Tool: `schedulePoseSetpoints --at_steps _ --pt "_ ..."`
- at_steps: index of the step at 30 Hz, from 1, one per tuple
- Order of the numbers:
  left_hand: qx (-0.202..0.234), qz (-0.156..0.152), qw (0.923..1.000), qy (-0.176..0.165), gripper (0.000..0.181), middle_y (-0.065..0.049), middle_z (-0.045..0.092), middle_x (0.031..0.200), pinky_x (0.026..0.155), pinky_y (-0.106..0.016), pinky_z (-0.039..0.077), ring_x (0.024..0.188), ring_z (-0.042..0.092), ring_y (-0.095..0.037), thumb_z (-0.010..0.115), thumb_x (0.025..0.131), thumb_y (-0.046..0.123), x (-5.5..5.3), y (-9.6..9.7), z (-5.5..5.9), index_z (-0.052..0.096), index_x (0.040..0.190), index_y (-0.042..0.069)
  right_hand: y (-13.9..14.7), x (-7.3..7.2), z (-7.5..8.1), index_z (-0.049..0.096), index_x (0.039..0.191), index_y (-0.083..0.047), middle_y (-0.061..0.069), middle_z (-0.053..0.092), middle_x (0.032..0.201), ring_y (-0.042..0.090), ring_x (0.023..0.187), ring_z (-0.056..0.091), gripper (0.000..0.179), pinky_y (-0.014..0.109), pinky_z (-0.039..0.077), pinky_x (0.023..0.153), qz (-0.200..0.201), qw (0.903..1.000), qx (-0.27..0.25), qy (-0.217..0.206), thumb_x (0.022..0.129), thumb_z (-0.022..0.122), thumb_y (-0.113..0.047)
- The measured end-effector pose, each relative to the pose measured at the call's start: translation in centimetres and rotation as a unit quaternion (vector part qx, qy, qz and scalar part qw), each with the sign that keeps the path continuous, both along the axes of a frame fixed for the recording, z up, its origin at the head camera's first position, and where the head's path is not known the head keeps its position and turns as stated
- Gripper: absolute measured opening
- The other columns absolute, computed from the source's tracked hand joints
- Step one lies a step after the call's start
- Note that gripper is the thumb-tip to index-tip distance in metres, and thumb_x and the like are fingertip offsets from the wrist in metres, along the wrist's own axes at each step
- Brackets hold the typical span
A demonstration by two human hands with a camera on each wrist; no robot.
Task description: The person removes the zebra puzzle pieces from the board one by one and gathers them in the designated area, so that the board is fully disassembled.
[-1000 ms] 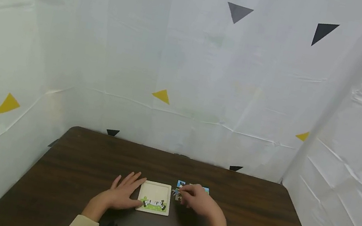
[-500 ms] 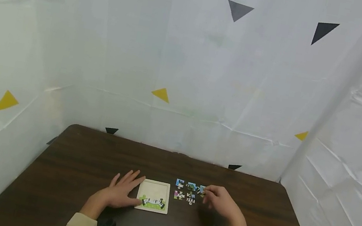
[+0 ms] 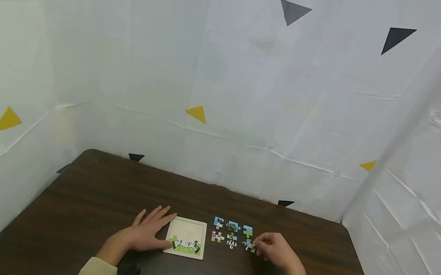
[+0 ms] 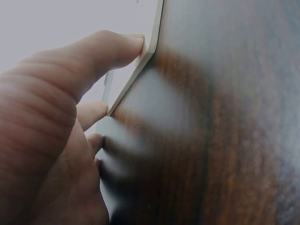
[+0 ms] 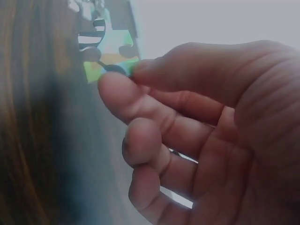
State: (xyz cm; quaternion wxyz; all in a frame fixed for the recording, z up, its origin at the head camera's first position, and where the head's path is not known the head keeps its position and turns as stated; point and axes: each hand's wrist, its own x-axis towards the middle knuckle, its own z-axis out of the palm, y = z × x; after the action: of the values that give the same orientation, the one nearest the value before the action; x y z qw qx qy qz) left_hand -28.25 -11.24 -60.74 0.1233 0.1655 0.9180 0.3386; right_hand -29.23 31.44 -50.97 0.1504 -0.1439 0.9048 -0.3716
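A square wooden puzzle board (image 3: 189, 227) lies on the table, with a striped zebra body on green along its lower part. My left hand (image 3: 147, 236) rests at its left side with fingers spread; the thumb (image 4: 117, 47) lies over a corner of the board in the left wrist view. To the right, my right hand (image 3: 277, 251) pinches a jigsaw piece (image 5: 110, 49) by its edge between thumb and index finger, low over the table. That piece has black-and-white stripes, pale blue and green on it. The other fingers of this hand curl loosely.
Several more jigsaw pieces lie face up in two rows right of the board, among them a blue and green piece (image 3: 247, 231) and a pink-cornered piece (image 3: 217, 237). The dark wooden table (image 3: 141, 182) ends at a white curtain (image 3: 247, 88) with printed triangles.
My right hand has moved right, away from the board, carrying a jigsaw piece to the right end of the lower row and uncovering the other pieces. The left hand stays at the board.
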Motion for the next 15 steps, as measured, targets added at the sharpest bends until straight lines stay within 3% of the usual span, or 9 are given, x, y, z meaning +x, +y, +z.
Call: schedulePoseSetpoints --at_steps 7,10,15 --pt "0.003 0.003 1.0 0.002 0.094 -0.008 0.015 0.183 0.129 -0.07 -0.008 0.17 0.005 -0.037 0.074 0.094 0.059 0.2 0.1 0.3 0.033 0.171 0.023 -0.3 -0.3 -0.8 0.072 0.119 0.006 0.01 0.07 0.082 0.019 0.07 0.059 0.021 0.034 0.052 0.062 -0.031 0.9995 -0.001 0.006 0.108 0.062 -0.009" --pt "0.005 0.005 1.0 0.004 0.094 -0.008 0.015 0.183 0.129 -0.07 -0.008 0.17 0.006 -0.037 0.074 0.094 0.058 0.3 0.1 0.3 0.034 0.171 0.023 -0.4 -0.1 -0.8 0.068 0.124 0.006 0.011 0.071 0.085 0.021 0.072 0.059 0.025 0.036 0.052 0.064 -0.049 0.9988 -0.006 -0.007 0.104 0.068 -0.009" --pt "0.003 0.007 0.9999 0.007 0.093 -0.008 0.016 0.182 0.129 -0.07 -0.008 0.17 0.007 -0.037 0.075 0.094 0.058 0.4 0.2 0.3 0.035 0.17 0.022 -0.3 0.2 -1.3 0.063 0.125 0.005 0.006 0.063 0.078 0.018 0.064 0.052 0.034 0.034 0.046 0.061 -0.042 0.9985 -0.005 -0.036 0.098 0.077 -0.01"
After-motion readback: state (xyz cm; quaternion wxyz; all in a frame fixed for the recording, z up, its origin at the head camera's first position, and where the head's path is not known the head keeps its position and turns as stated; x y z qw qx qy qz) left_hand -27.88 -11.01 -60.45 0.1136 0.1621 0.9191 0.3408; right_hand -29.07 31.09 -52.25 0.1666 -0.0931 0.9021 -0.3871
